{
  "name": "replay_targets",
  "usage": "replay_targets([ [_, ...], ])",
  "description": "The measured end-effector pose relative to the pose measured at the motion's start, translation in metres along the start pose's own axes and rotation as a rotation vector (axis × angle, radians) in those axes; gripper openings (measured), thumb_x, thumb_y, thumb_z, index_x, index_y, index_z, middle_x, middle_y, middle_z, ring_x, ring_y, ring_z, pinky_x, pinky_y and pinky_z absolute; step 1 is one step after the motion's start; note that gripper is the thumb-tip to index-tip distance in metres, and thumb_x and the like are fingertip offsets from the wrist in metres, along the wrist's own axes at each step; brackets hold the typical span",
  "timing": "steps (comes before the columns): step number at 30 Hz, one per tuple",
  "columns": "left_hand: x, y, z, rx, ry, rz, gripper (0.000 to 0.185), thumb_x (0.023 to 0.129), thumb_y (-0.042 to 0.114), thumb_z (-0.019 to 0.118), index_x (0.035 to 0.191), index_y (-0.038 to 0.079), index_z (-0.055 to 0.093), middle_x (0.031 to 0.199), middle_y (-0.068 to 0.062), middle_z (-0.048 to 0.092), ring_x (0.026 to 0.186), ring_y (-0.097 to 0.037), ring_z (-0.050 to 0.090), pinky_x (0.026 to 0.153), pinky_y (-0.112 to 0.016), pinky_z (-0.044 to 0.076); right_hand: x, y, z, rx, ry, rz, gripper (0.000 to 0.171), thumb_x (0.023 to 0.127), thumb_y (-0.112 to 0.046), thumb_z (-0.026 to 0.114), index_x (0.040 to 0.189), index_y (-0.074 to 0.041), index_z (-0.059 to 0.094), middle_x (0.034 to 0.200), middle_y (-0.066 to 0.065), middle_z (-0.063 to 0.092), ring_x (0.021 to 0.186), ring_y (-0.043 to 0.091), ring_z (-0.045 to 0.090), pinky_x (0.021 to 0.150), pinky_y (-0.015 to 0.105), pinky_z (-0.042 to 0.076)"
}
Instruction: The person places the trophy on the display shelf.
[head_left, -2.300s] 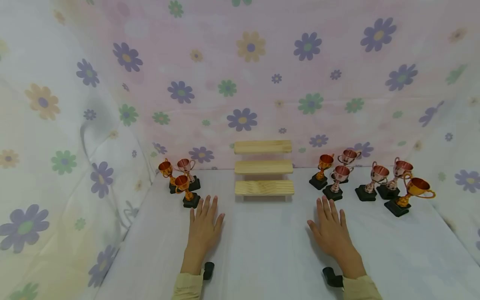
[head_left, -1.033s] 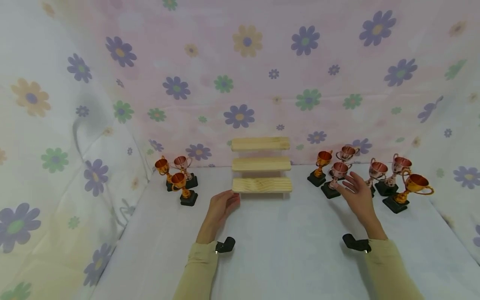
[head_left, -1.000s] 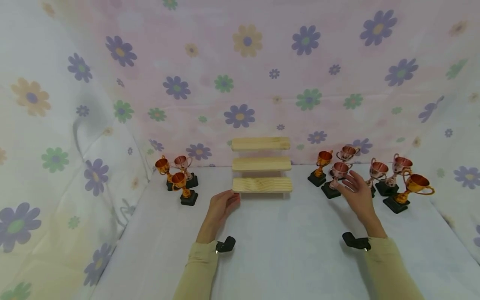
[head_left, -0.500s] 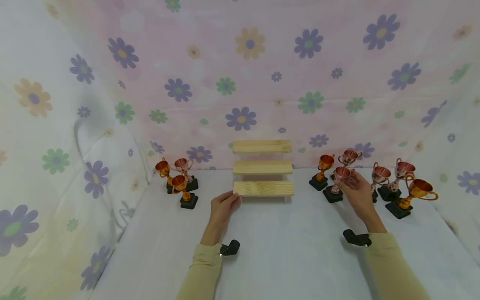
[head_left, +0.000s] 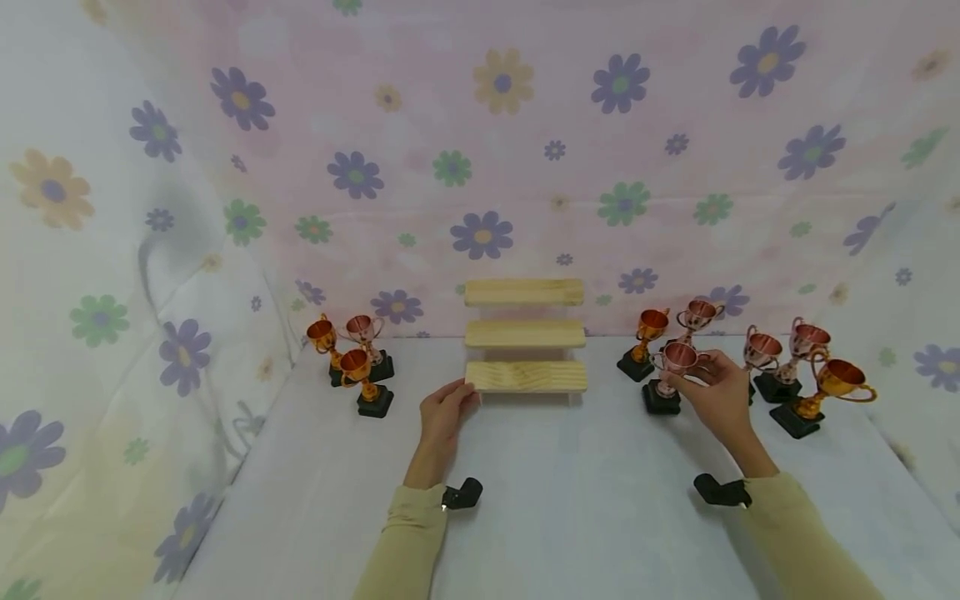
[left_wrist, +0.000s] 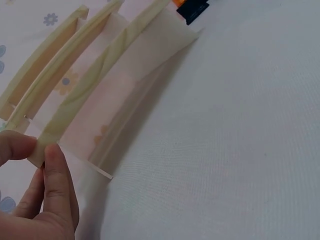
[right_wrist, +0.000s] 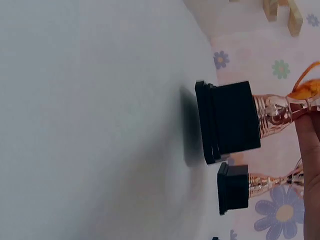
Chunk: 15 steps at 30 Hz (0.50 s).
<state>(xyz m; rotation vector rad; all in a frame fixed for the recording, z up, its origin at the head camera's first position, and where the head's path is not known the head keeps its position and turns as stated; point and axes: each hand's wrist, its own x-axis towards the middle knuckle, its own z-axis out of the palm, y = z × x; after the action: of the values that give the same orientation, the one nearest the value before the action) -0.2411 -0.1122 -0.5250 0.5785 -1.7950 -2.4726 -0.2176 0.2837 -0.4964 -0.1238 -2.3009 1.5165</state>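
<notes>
Fingers of the left hand [head_left: 442, 410] pinch the left end of the lowest step of the wooden stand [head_left: 525, 337], likely to keep it steady on the surface [head_left: 570, 492]. The right hand [head_left: 716, 392], at 3 o'clock from the stand, grips the pink trophy [head_left: 670, 372] by its cup. Half a second ago this trophy stood a little farther away; now it is nearer.

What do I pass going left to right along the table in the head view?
Three trophies on the left → left hand → wooden step stand → pink trophy pinched by the right hand → gold trophy at far right.
</notes>
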Motion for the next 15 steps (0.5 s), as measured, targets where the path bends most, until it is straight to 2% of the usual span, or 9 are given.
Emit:
replay_targets([
  [6,-0.001,-0.002,0.0,-0.089,0.013,-0.012,0.038,0.091,-0.005,0.067,0.125,-0.019,0.059,0.103,-0.014,0.065,0.078,-0.011,0.069,0.078,-0.022,0.062,-0.014,-0.012,0.009,-0.013,-0.051,-0.053,0.042,0.083,-0.008,0.085,0.113,0.005,0.059,0.101,-0.021,0.061,0.086,-0.012,0.061,0.072,0.007,0.055],
  [12,-0.002,-0.002,0.001,-0.102,0.026,-0.004,0.037,0.091,-0.005,0.067,0.125,-0.018,0.059,0.103,-0.015,0.065,0.077,-0.011,0.069,0.079,-0.023,0.062,-0.019,-0.031,0.017,0.052,-0.095,-0.216,0.045,0.078,0.003,0.086,0.119,0.006,0.066,0.1,-0.027,0.064,0.088,-0.009,0.065,0.074,0.009,0.057],
  [15,-0.001,-0.002,0.002,-0.093,0.015,0.012,0.036,0.092,-0.004,0.068,0.125,-0.018,0.06,0.105,-0.015,0.066,0.079,-0.012,0.069,0.08,-0.023,0.062,-0.019,-0.041,0.021,0.079,-0.109,-0.254,0.046,0.077,0.004,0.086,0.119,0.007,0.067,0.1,-0.028,0.065,0.089,-0.008,0.066,0.075,0.01,0.057],
])
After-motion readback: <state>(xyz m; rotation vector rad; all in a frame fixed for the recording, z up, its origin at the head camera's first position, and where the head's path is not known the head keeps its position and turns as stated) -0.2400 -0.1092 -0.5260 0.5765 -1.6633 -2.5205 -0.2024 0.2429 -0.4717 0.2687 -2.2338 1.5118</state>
